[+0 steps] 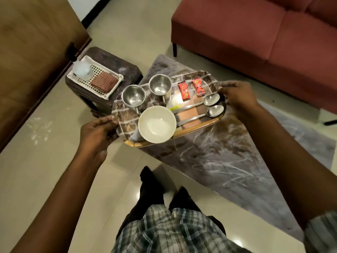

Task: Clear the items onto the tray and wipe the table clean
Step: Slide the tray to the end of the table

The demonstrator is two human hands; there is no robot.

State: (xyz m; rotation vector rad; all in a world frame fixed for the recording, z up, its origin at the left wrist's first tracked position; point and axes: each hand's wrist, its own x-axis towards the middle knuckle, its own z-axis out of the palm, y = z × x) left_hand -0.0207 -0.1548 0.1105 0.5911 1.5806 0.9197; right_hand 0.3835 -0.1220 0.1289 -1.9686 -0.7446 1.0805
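Observation:
A shiny steel tray (193, 126) with a wooden rim is held over the left end of the marbled table (215, 161). My left hand (98, 132) grips its left edge and my right hand (237, 96) grips its right edge. On the tray stand two steel cups (134, 96) (160, 86), a white bowl (157, 124), two red sachets (184, 91) (198, 87) and two spoons (211, 99) (216, 110). A brown folded cloth (104, 82) lies in a white basket (76, 77) beside a spray bottle (81, 69).
The white basket sits on a dark stool (116, 63) left of the table. A red sofa (255, 33) stands behind the table. A wooden panel (32, 52) is at the left. My legs and checked shorts (164, 230) show below on the tiled floor.

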